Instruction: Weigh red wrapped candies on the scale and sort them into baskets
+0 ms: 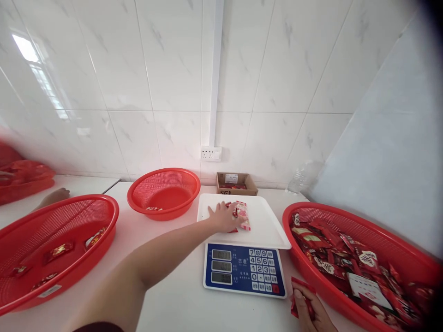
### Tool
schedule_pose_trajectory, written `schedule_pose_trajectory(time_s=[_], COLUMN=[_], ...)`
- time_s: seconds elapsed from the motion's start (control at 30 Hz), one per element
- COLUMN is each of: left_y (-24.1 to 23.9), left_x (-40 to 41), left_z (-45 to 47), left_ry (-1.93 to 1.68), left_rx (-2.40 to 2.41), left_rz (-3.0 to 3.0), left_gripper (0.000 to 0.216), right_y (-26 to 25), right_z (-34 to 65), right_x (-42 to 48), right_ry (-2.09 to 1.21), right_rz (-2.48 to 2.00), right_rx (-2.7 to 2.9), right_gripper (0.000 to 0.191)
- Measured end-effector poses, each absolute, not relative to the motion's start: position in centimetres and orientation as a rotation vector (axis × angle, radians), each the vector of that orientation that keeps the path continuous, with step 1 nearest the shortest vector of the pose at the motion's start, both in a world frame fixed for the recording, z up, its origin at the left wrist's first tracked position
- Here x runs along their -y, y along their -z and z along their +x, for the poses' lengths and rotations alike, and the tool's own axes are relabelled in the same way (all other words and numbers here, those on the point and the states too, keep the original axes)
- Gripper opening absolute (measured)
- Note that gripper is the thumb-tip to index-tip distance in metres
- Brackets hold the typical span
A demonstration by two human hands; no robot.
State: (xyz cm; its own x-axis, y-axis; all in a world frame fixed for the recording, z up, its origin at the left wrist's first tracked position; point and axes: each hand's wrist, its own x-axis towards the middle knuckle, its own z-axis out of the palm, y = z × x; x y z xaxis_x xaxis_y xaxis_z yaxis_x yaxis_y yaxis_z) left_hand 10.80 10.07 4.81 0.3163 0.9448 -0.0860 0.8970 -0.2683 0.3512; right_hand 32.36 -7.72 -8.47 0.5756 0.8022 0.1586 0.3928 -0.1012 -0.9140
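Left hand (224, 218) over packets on a scale (235, 267), right hand (313, 311) grasping a red packet (302, 285).
The left hand's fingers spread over a pink-and-white packet (244, 213), which pokes out past them on the white tray (268, 228); whether they grip it, I cannot tell. The right hand pinches its red packet between thumb and fingers, just beside the scale's near right corner. Right of that grip stands a basket (346, 220) heaped with packets. Beyond the left hand sits a cardboard box (238, 191); to its left are a round basket (162, 177) and, farther out, a large basket (86, 201) with a few packets inside.
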Motion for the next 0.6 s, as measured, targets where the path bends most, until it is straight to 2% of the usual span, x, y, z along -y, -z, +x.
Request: schedule_pose_trajectory(time_s=[0.2, 0.4, 0.6], left_y=[-3.8, -4.3, -5.1], left_x=[-11.1, -11.5, -11.4], left_z=[15.5, 15.3, 15.7], left_ry=[-0.188, -0.31, -0.33], left_rx=[-1.558, -1.426, -1.386], left_rz=[2.49, 2.607, 2.601], left_gripper=[0.084, 0.044, 0.044], right_y=[8.5, 7.8, 8.2], right_z=[33.0, 31.8, 32.5], right_x=[7.8, 8.1, 7.7], right_ry=[-0.47, -0.397, -0.412], right_rz=[-1.737, -1.735, -1.701], right_rx=[1.063, 1.025, 1.069], right_gripper=[0.056, 0.049, 0.047])
